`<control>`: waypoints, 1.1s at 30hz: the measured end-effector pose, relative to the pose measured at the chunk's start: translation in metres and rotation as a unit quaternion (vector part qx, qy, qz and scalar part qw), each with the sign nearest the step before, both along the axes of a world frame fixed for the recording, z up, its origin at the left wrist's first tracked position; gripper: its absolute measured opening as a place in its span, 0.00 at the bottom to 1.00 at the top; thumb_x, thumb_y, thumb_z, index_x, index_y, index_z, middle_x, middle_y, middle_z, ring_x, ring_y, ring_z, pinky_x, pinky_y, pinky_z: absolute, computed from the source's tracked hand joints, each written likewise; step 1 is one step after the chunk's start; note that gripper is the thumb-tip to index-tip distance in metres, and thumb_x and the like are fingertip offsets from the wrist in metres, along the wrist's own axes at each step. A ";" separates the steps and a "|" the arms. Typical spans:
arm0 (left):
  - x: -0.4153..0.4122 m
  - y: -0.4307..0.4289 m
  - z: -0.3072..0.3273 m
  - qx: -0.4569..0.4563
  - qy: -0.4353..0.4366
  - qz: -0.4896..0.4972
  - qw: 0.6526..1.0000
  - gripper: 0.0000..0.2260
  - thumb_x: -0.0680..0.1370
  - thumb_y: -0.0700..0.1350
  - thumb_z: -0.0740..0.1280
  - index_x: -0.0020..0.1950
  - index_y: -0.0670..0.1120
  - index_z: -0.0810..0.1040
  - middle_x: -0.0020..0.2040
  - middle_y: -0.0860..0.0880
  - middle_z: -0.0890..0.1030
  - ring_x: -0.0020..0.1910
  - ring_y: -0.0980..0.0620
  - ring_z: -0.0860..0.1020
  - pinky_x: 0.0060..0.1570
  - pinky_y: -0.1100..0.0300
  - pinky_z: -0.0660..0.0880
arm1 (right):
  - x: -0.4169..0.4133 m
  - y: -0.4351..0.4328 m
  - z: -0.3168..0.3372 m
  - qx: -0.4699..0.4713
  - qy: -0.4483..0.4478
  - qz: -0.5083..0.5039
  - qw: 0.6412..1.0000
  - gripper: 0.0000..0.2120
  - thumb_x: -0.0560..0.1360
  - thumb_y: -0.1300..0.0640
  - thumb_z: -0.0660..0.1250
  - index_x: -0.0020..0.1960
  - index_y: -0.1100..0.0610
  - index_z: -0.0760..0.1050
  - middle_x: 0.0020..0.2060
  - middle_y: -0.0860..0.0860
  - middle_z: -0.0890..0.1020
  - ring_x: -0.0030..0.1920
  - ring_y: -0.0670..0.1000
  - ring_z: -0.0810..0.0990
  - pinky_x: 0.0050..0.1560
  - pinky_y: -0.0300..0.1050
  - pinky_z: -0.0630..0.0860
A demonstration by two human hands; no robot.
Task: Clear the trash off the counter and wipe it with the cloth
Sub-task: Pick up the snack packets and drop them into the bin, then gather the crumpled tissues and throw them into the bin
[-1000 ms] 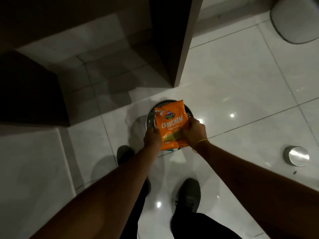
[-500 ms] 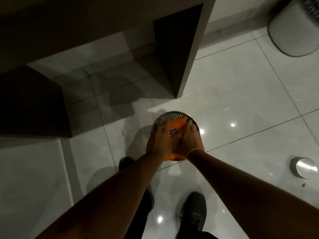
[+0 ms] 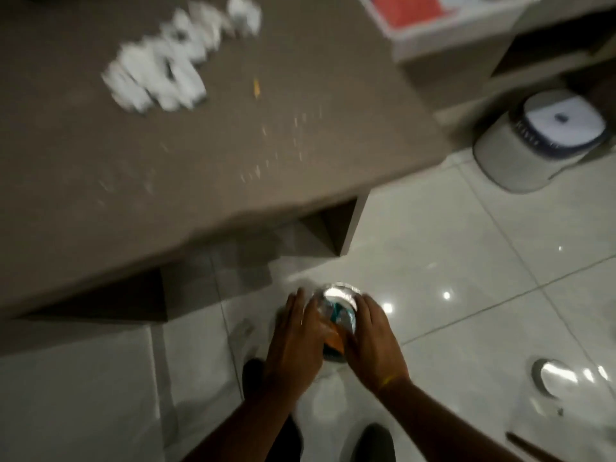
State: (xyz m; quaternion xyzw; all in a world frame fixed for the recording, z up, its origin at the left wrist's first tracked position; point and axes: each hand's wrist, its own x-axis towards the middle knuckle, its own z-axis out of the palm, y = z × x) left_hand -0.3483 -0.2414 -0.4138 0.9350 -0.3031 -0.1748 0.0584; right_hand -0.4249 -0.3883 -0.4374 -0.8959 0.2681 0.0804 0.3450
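Both our hands are down at the bin [image 3: 340, 296] on the floor, and the frame is smeared with motion. Our left hand [image 3: 296, 338] and right hand [image 3: 370, 335] flank the orange packet [image 3: 333, 341], fingers laid fairly flat and close together, pressing it into the bin's mouth. Whether either hand actually pinches the packet, we cannot tell through the blur. The packet sits between our palms, partly inside the rim.

We judge it light, thin, crinkly and slick, so it likely springs back up unless pushed from the flat faces.

Up on the counter [image 3: 166, 168] waits a heap of white paper [image 3: 156, 78], with crumbs [image 3: 266, 161] scattered nearer the edge. That paper looks soft and weightless; we would gather it from both sides in cupped hands rather than pick at single pieces. No cloth shows clearly here, so the wiping step looks not yet begun.
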 end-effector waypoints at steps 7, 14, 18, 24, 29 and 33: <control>0.030 0.038 0.210 -0.137 -0.128 0.060 0.980 0.27 0.86 0.57 0.49 0.69 0.45 0.82 0.68 0.40 0.83 0.65 0.38 0.83 0.67 0.48 0.68 | 0.042 0.006 0.208 -0.143 -0.114 0.087 0.979 0.34 0.71 0.47 0.75 0.73 0.59 0.74 0.77 0.57 0.71 0.74 0.61 0.73 0.72 0.56 0.73; 0.108 0.075 0.331 -0.246 -0.204 0.088 0.944 0.25 0.76 0.48 0.71 0.72 0.42 0.81 0.74 0.44 0.79 0.74 0.46 0.77 0.70 0.49 0.73 | 0.170 0.031 0.359 -0.190 -0.211 0.188 0.940 0.30 0.77 0.49 0.65 0.76 0.59 0.69 0.78 0.60 0.68 0.77 0.61 0.69 0.73 0.59 0.72; 0.184 0.091 0.353 -0.183 -0.160 0.130 0.961 0.28 0.81 0.56 0.61 0.80 0.46 0.72 0.78 0.49 0.74 0.74 0.52 0.77 0.72 0.58 0.74 | 0.258 0.051 0.389 -0.154 -0.168 0.201 0.953 0.28 0.78 0.55 0.64 0.76 0.59 0.68 0.74 0.58 0.72 0.72 0.59 0.74 0.73 0.51 0.72; 0.322 0.089 0.317 -0.145 -0.021 0.170 0.975 0.36 0.82 0.51 0.68 0.86 0.54 0.52 0.81 0.50 0.69 0.76 0.48 0.73 0.74 0.53 0.70 | 0.368 0.062 0.349 -0.137 -0.075 0.222 0.963 0.25 0.73 0.56 0.68 0.69 0.53 0.70 0.62 0.55 0.75 0.59 0.59 0.79 0.57 0.51 0.79; 0.379 0.076 0.277 -0.107 -0.025 0.053 0.993 0.37 0.76 0.47 0.75 0.81 0.54 0.61 0.74 0.48 0.76 0.69 0.43 0.77 0.67 0.47 0.77 | 0.380 0.072 0.300 -0.161 -0.091 0.200 0.962 0.06 0.73 0.56 0.66 0.49 0.55 0.73 0.50 0.54 0.74 0.41 0.58 0.80 0.37 0.46 0.74; 0.399 0.070 0.270 -0.114 -0.030 0.014 0.993 0.18 0.74 0.45 0.74 0.64 0.51 0.79 0.57 0.48 0.84 0.57 0.44 0.83 0.57 0.49 0.81 | 0.376 0.068 0.295 -0.154 -0.117 0.168 0.967 0.02 0.73 0.60 0.66 0.45 0.57 0.74 0.47 0.54 0.76 0.37 0.60 0.80 0.34 0.47 0.70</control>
